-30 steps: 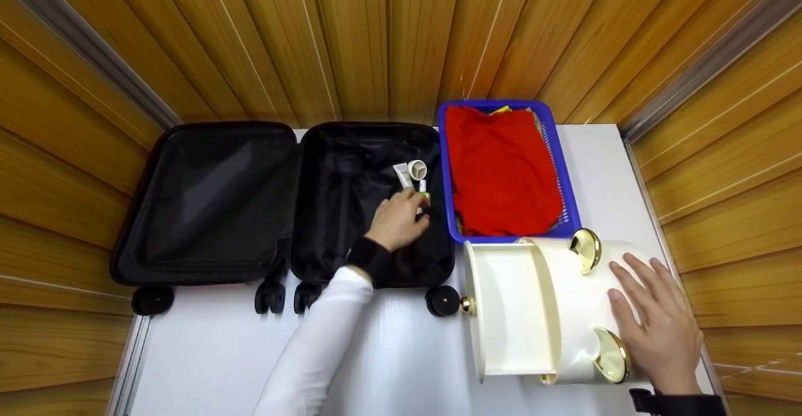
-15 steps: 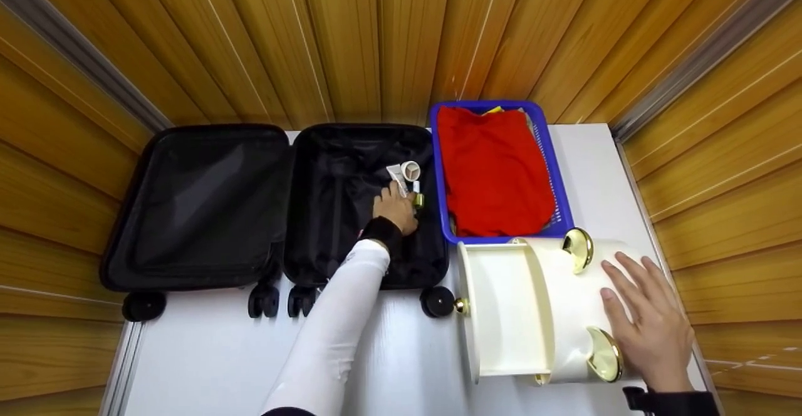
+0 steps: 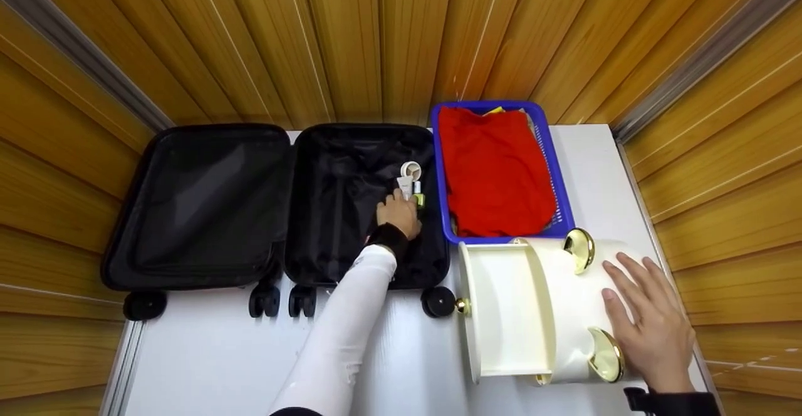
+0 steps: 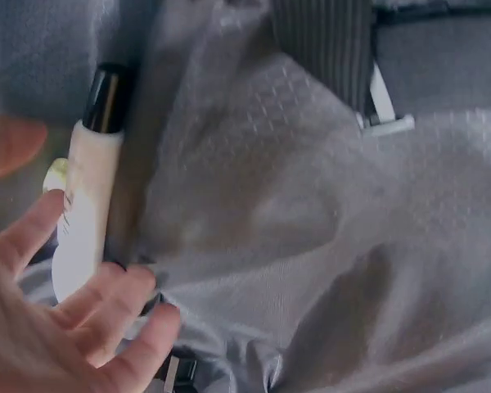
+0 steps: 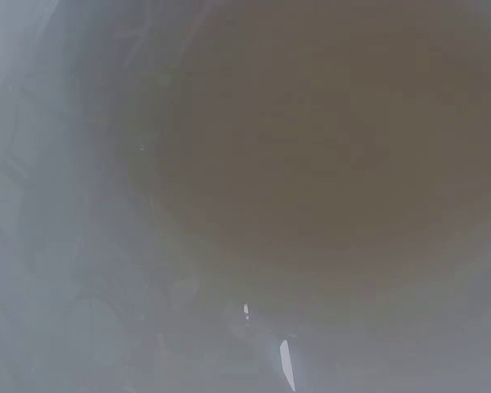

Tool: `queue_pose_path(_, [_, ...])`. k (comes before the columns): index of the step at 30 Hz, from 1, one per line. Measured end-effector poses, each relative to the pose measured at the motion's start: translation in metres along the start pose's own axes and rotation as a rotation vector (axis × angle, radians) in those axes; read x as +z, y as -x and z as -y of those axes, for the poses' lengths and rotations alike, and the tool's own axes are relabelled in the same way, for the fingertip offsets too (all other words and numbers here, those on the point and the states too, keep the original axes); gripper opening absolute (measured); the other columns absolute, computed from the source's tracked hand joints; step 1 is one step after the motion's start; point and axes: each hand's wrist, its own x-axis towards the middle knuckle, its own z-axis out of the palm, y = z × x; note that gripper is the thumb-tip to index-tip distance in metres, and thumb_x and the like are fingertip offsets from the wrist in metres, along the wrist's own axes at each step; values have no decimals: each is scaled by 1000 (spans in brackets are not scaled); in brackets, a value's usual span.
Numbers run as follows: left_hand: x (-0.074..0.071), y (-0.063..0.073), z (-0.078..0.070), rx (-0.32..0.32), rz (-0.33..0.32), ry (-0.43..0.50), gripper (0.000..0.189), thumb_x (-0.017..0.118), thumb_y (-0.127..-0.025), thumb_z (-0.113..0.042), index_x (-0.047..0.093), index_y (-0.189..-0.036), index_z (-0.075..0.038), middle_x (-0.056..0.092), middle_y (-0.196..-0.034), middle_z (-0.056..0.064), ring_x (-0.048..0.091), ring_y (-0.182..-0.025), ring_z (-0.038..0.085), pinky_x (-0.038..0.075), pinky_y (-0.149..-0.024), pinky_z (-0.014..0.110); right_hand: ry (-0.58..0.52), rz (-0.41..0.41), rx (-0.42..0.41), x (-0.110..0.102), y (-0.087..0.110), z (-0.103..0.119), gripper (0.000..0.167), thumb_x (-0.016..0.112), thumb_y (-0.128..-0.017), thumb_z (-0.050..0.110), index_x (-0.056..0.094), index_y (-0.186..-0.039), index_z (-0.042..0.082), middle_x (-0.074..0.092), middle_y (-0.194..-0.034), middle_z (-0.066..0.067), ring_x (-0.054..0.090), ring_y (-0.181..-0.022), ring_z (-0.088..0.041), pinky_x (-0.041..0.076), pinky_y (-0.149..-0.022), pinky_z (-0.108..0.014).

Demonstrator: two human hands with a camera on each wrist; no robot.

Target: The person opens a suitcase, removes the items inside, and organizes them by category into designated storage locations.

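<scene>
In the head view my left hand [image 3: 400, 212] is inside the right half of an open black suitcase [image 3: 351, 240], its fingertips at a small white tube [image 3: 405, 185]. The left wrist view shows the tube's pale body [image 4: 90, 180] and black cap; relaxed fingers [image 4: 139, 352] touch its lower part, while the thumb is apart from it. Beside the tube lie a round white pot [image 3: 411, 170] with a divided top and a small green bottle [image 3: 420, 200] with a white cap. My right hand [image 3: 655, 325] rests, fingers spread, on a cream drawer box [image 3: 576, 303] with gold-edged ear-shaped parts.
A blue basket [image 3: 442, 171] holding a folded red cloth [image 3: 498, 171] stands right of the suitcase. The box's drawer [image 3: 510, 309] is pulled out leftward, its gold knob [image 3: 462, 306] close to a suitcase wheel [image 3: 438, 302]. Wood-panelled walls enclose the white table [image 3: 213, 353].
My left hand has moved down onto the tube, and the tube has turned and shifted right, closer to the green bottle. The right hand stays on the drawer box.
</scene>
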Motion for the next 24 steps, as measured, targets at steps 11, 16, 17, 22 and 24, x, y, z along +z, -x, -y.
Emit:
queue_pose_path(11, [11,9,-16,35,39,151,54,81,-85,-21,65,-134,-8,58,-119,23,69,-103,37,60,-83,47,-9,-4,-14,-1,2,-1,43,69,-93,22,70,-136,19,59,-150,-4,38,-150,-29,26,-122,-37])
queue_pose_path(16, [12,12,-14,10,127,283,50,84,-84,-21,66,-128,-5,55,-123,26,70,-102,42,59,-87,50,-9,3,-10,2,0,0,43,69,-93,22,70,-136,20,59,-150,-2,39,-150,-28,29,-119,-36])
queue_pose_path(17, [11,12,-14,9,126,310,46,84,-84,-21,67,-124,-5,55,-122,26,70,-101,43,59,-87,50,-10,3,-11,2,-1,-1,43,70,-93,22,70,-136,20,59,-150,-2,39,-150,-28,29,-119,-36])
queue_pose_path(22, [4,15,-6,21,92,464,28,80,-85,-12,68,-108,-3,57,-117,26,67,-103,42,57,-88,48,-21,-7,-24,3,-4,-2,43,70,-92,22,71,-135,20,60,-149,-3,40,-149,-29,28,-119,-31])
queue_pose_path(24, [-3,17,-2,31,76,522,25,76,-85,-7,67,-108,-2,58,-117,27,64,-108,41,56,-91,47,-25,-11,-36,4,-5,-3,43,70,-92,22,71,-135,19,60,-148,-4,41,-148,-31,27,-119,-29])
